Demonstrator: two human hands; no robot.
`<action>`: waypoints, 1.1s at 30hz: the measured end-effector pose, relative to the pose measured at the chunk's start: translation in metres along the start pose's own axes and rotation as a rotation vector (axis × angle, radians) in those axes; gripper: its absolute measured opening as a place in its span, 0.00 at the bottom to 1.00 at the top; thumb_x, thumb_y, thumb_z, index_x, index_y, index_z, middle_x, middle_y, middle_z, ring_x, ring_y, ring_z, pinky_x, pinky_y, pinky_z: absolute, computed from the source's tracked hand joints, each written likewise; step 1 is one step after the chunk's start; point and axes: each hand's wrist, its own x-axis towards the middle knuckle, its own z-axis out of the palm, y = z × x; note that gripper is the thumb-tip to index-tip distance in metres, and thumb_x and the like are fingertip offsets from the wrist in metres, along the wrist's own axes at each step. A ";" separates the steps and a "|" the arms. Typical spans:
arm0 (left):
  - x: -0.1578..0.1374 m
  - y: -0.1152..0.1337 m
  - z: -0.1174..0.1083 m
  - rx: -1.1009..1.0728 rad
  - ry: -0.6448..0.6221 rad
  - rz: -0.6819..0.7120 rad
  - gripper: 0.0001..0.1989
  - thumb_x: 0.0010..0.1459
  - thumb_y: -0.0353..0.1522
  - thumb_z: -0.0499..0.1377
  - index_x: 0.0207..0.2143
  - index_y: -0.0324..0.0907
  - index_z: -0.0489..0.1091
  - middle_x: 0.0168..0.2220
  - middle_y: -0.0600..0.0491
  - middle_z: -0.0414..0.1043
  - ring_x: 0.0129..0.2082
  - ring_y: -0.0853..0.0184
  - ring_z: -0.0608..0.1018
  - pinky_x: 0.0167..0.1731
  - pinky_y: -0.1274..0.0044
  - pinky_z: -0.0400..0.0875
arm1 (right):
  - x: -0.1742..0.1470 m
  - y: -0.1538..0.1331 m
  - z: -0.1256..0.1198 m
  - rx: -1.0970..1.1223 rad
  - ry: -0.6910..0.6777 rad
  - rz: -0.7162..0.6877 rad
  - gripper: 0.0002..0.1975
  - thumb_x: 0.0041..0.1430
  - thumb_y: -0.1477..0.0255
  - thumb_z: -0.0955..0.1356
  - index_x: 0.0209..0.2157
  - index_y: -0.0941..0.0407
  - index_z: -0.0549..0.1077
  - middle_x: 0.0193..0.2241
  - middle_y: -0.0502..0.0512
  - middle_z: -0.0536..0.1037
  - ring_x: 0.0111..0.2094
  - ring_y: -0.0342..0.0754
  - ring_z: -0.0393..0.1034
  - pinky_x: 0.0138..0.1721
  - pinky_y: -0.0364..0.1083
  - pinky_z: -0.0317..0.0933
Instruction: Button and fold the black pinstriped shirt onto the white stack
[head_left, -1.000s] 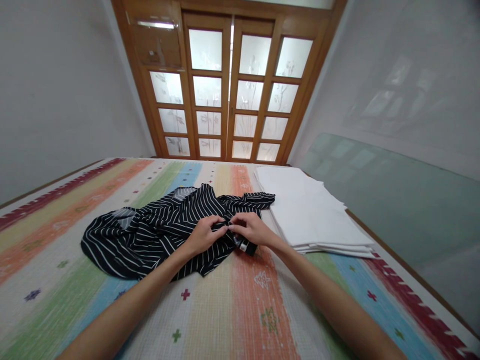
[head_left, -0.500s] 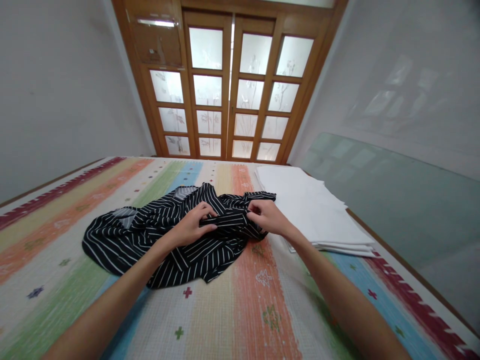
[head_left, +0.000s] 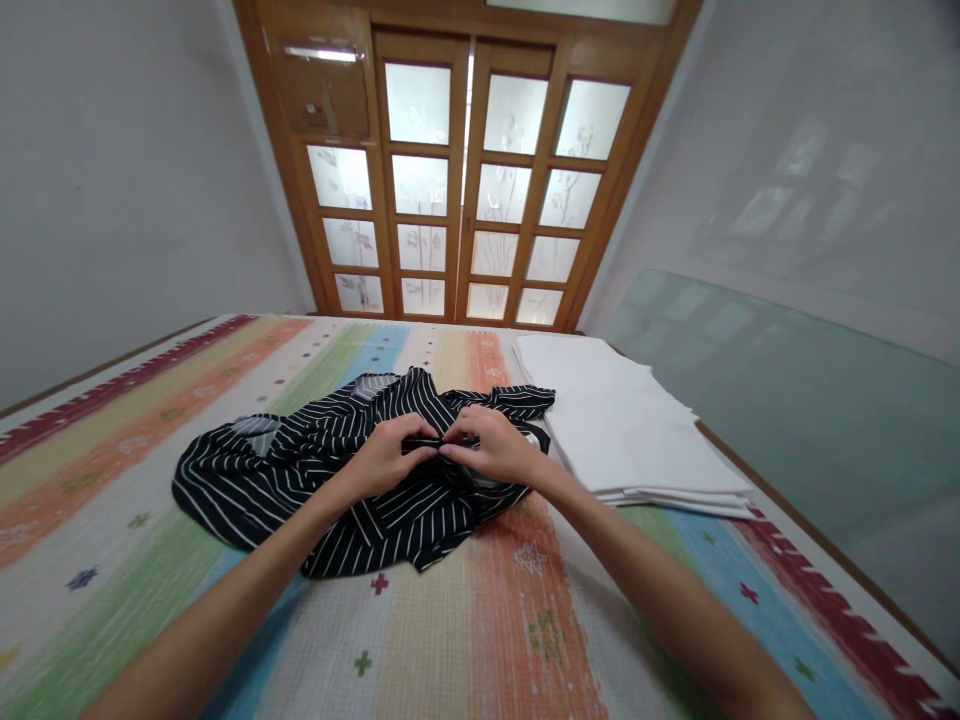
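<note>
Taking the meeting fingertips as the dial's centre, a black garment with white stripes [head_left: 409,510] lies rumpled on the multicoloured cover [head_left: 427,640], spreading from nine o'clock round to two. The left hand [head_left: 390,455] curls, thumb and fingertips nearly closed on a fold of the garment. The right hand [head_left: 495,448] pinches the same fold, its tips just beside the left's. At three o'clock lies a white stack [head_left: 630,420].

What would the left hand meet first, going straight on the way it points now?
Beyond the striped garment it pinches, the left hand would probably meet the right hand; exact depth is unclear.
</note>
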 end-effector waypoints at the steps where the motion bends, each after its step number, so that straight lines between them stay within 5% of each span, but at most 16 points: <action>1: 0.000 0.001 0.000 0.004 0.005 0.001 0.04 0.55 0.30 0.60 0.34 0.42 0.72 0.35 0.53 0.75 0.36 0.67 0.75 0.40 0.73 0.70 | 0.001 0.000 0.001 0.005 -0.002 0.021 0.02 0.55 0.74 0.71 0.30 0.58 0.76 0.27 0.52 0.74 0.31 0.44 0.66 0.36 0.45 0.59; 7: -0.002 0.003 0.003 0.016 0.015 0.044 0.03 0.56 0.32 0.60 0.33 0.42 0.72 0.33 0.53 0.74 0.34 0.68 0.75 0.38 0.74 0.70 | 0.005 0.000 0.002 0.042 -0.042 0.110 0.03 0.54 0.78 0.70 0.29 0.59 0.77 0.25 0.50 0.75 0.26 0.41 0.66 0.30 0.41 0.56; 15: -0.003 0.000 0.010 0.103 0.057 0.186 0.06 0.60 0.33 0.57 0.34 0.41 0.73 0.33 0.51 0.73 0.34 0.68 0.75 0.37 0.75 0.70 | 0.001 0.003 0.005 0.046 -0.020 0.064 0.03 0.57 0.77 0.69 0.30 0.58 0.76 0.26 0.51 0.77 0.27 0.42 0.68 0.31 0.41 0.57; 33: 0.001 0.003 0.012 -0.095 0.135 -0.012 0.06 0.53 0.33 0.62 0.29 0.41 0.77 0.28 0.52 0.77 0.28 0.69 0.76 0.29 0.78 0.71 | -0.012 -0.003 0.017 -0.105 0.059 -0.034 0.08 0.63 0.76 0.62 0.34 0.57 0.73 0.32 0.57 0.76 0.35 0.48 0.69 0.38 0.45 0.61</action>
